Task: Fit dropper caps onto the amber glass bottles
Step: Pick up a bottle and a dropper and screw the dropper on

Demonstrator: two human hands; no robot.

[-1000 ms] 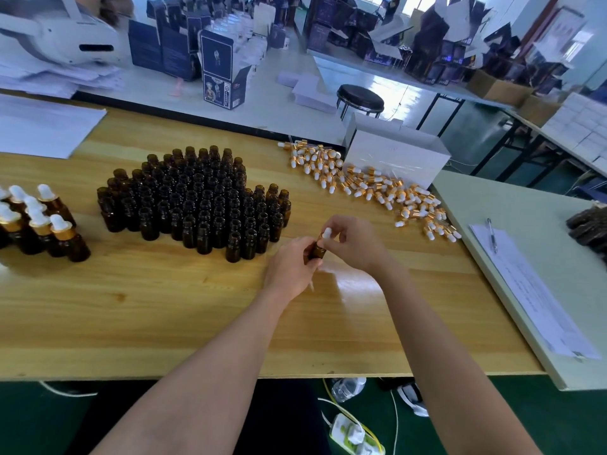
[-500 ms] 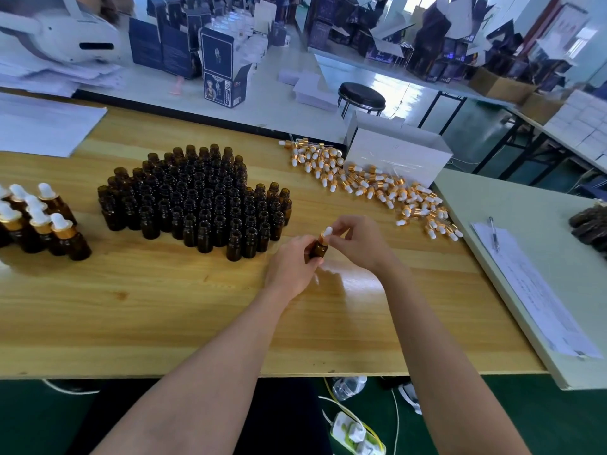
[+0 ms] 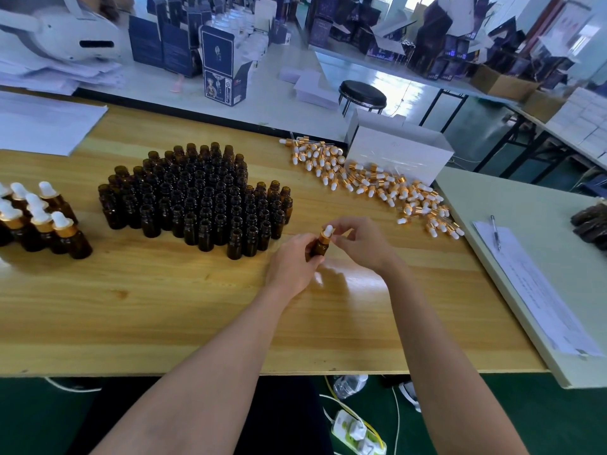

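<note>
Head view on my feed: I count one amber bottle [image 3: 319, 247] in hand, just right of the frame's centre, over the wooden table [image 3: 164, 307]. It carries one dropper cap [image 3: 326, 234] with a gold collar and a white bulb on top.

Left of centre stands a packed block of uncapped bottles [image 3: 197, 198]. There are several dozen, set too tightly for me to count exactly. At the left edge I make out about eight capped bottles [image 3: 62, 231], and the frame cuts off part of the group. A long scatter of loose caps [image 3: 371, 185], also too many to count, runs from upper centre toward the right beside one white box [image 3: 399, 152]. One pen [image 3: 495, 231] lies on a paper sheet [image 3: 538, 290] at right.

The left hand [image 3: 290, 266] has its fingers curled around the bottle's body and grips it upright. The right hand [image 3: 361, 241] pinches the cap between thumb and fingertips, the other fingers bent loosely above it.

Both forearms rise from the bottom edge and converge, with the wrists close together at the bottle.
</note>
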